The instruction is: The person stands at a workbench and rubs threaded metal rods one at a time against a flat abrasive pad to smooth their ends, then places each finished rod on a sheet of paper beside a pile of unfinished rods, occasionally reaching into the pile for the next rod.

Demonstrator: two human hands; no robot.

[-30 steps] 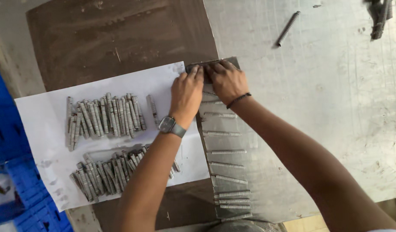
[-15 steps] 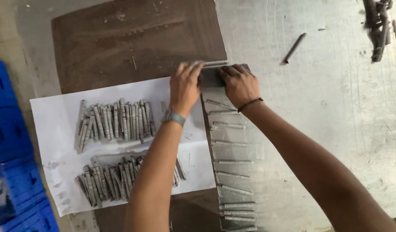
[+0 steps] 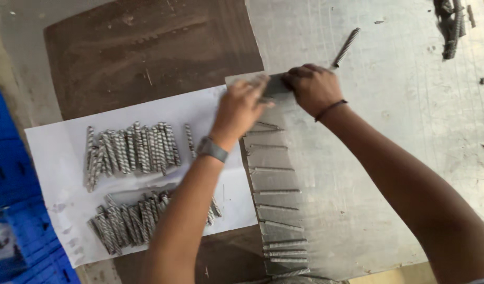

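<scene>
both hands meet at the far end of a long grey strip of folded sheets [image 3: 273, 179] that runs away from the person, its long axis going from the near table edge up toward the hands. the left hand [image 3: 242, 105] lies flat on the top left corner of the strip, fingers spread and pressing down rather than curled around anything. the right hand [image 3: 311, 87] sits just beside it on the top right, fingers bent over a dark flat piece [image 3: 276, 84] between the two hands; it seems to pinch that piece, though the fingertips are blurred and whether they truly close on it cannot be told. both hands are about equally near the strip's far end, the left slightly closer to the white paper sheet [image 3: 58, 152] on which two rows of threaded metal rods [image 3: 129, 150] lie side by side, well apart from the hands. a single threaded rod [image 3: 346, 47] lies loose on the metal tabletop [image 3: 410, 121] just beyond the right hand, slanted. a brown board [image 3: 147, 52] lies under the paper. the strip's near end is cut off by the picture edge, and the left forearm hides part of the lower row.
</scene>
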